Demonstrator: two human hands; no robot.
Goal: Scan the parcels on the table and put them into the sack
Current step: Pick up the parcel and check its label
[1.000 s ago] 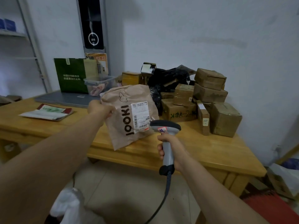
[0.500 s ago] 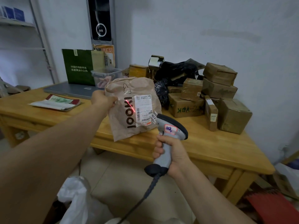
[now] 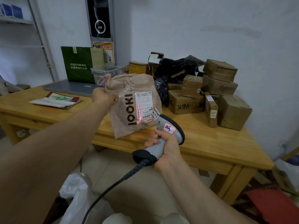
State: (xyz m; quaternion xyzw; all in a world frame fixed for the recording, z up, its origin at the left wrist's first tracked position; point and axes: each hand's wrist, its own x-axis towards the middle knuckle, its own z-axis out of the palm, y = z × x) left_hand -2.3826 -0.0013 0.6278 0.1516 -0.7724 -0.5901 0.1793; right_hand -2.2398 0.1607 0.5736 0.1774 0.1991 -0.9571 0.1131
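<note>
The left hand has its grip closed on the bag, held above the surface's front edge. The right hand clasps the scanner, its red line crossing the label. Boxes crowd behind; the sack lies on the floor.

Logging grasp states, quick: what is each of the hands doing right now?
Left hand: closed, holding the brown paper parcel.
Right hand: closed on the barcode scanner.
</note>
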